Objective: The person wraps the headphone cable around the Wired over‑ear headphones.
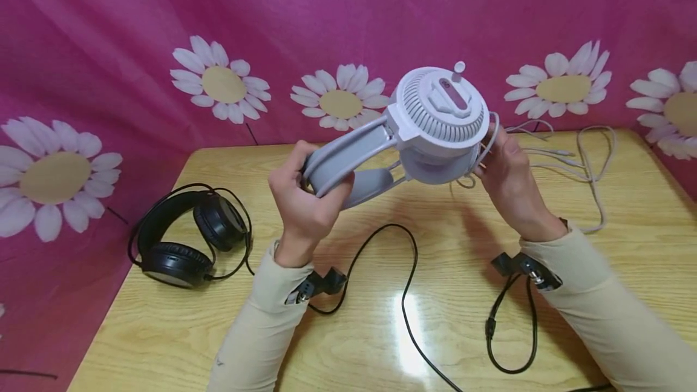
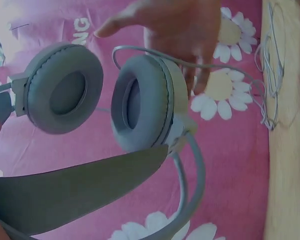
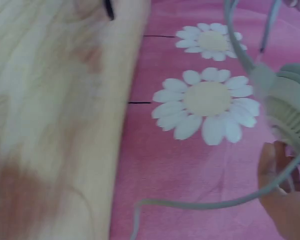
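Observation:
A white over-ear headset (image 1: 419, 117) with grey ear pads is held up above the table, tilted, its microphone tip (image 1: 459, 68) sticking up from the near cup. My left hand (image 1: 305, 198) grips its headband, thumb and fingers round the band. Beside the ear cups is my right hand (image 1: 512, 183), palm turned toward them, with the headset's cable passing in front of its fingers. In the left wrist view both ear pads (image 2: 142, 105) face the camera, and the right hand (image 2: 179, 30) spreads behind one cup. Whether its fingertips touch the cup is hard to tell.
Black headphones (image 1: 179, 265) lie at the table's left, their black cable (image 1: 416, 259) running across the middle. The white cable (image 1: 590, 180) lies looped at the back right. A pink flowered cloth (image 1: 435, 11) hangs behind the wooden table (image 1: 446, 319).

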The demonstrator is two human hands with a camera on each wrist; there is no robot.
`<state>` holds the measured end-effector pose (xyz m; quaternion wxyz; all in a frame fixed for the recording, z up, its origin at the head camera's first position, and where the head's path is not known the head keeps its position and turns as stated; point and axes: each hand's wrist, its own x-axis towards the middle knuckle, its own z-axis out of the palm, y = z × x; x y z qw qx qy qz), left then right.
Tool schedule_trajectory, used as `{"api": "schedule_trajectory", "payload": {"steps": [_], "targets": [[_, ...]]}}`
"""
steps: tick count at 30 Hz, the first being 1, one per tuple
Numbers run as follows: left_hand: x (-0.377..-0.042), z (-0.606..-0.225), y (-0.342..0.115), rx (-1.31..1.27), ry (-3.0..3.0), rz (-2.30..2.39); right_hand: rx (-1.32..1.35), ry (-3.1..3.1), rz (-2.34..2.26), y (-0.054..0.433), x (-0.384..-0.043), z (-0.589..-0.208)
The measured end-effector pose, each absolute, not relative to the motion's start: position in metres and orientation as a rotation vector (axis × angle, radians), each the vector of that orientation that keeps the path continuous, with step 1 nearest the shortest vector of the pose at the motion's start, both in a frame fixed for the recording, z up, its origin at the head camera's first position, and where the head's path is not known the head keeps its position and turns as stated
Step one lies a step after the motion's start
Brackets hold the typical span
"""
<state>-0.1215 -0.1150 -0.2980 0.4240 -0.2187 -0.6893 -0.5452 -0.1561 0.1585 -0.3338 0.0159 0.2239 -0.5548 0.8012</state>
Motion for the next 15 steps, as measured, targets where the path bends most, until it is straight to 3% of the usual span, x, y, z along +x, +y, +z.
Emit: {"api": "schedule_trajectory", "payload": {"steps": [7, 15], "targets": [[-0.113, -0.296, -0.11, -0.495, -1.611, -1.403, 0.901, -1.679, 2.343, 0.159, -0.165, -0.354], [-0.102, -0.28, -0.111, -0.403, -1.529, -1.638, 0.781, -1.88, 2.064, 0.163, -0.167, -0.367]]}}
